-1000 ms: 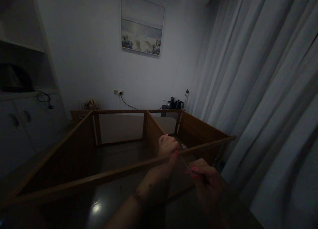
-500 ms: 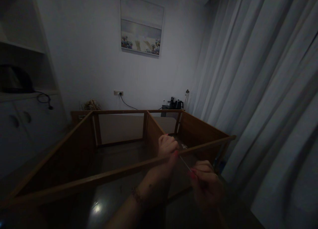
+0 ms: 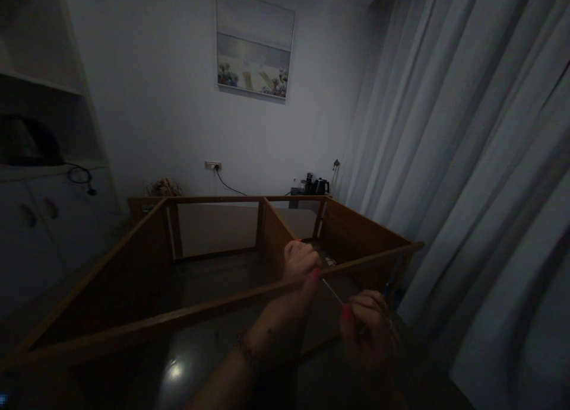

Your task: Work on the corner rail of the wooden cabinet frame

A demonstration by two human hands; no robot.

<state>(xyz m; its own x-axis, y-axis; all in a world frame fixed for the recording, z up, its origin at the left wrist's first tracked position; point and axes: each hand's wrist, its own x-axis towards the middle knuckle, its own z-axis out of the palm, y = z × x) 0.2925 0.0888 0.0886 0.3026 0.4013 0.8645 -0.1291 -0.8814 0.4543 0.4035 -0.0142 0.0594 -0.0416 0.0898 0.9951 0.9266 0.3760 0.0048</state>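
Observation:
A brown wooden cabinet frame (image 3: 214, 306) lies open on the dark floor in front of me, with a middle divider (image 3: 274, 232). My left hand (image 3: 300, 264) is closed over the frame's near rail where the divider meets it. My right hand (image 3: 367, 330) is closed around a thin screwdriver (image 3: 333, 292), its metal shaft pointing up-left at the rail just under my left thumb. The tool's handle is hidden in my fingers.
Grey curtains (image 3: 467, 161) hang close on the right. White cupboards (image 3: 40, 220) with a dark bag stand at left. On the far wall are a painting (image 3: 253, 42) and a socket (image 3: 212, 166). A black kettle (image 3: 319, 187) sits at the back.
My right hand has turned slightly on the screwdriver and shifted a little lower. My left hand and the frame have stayed put.

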